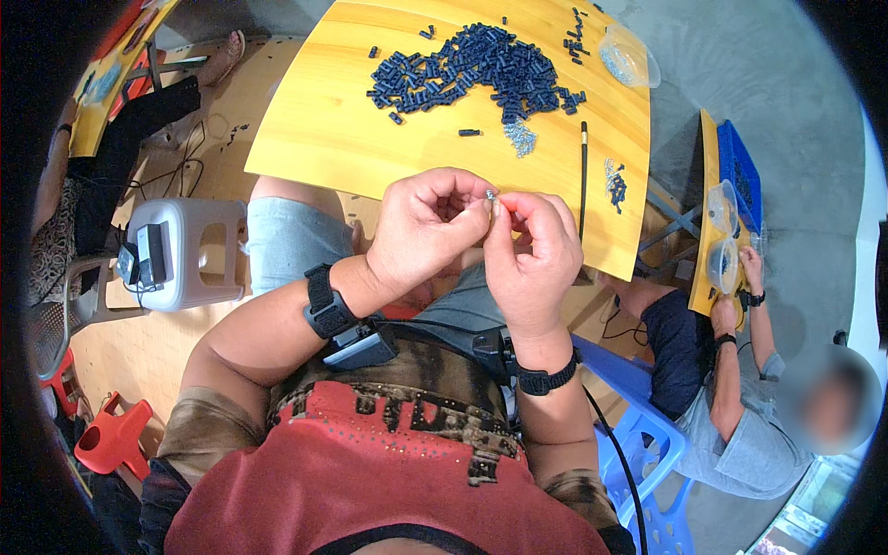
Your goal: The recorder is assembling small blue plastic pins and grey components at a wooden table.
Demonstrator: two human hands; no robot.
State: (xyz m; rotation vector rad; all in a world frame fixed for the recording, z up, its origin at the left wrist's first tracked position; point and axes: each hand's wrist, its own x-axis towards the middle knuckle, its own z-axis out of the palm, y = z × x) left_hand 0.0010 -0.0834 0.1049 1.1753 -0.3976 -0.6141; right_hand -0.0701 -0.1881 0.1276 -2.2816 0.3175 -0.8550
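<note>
While both hands meet just above the lap, the left hand [427, 227] and the right hand [529, 254] pinch together on one tiny metal piece [490, 195]. The grip of each hand is narrow, the fingertips pressed close, probably because the piece is too small to hold in any other way. It sits between the two thumbs, over the near edge of the yellow counter [324, 139]. Each wrist carries a black band. A little further on the counter lies a thin black rod [583, 176], within easy reach, beside a small cluster of dark parts [615, 185]. Beyond them is a small heap of silver pieces [521, 137], then the big pile of dark blue parts [472, 69]. A clear plastic container [627, 57] stands at the far right corner.
</note>
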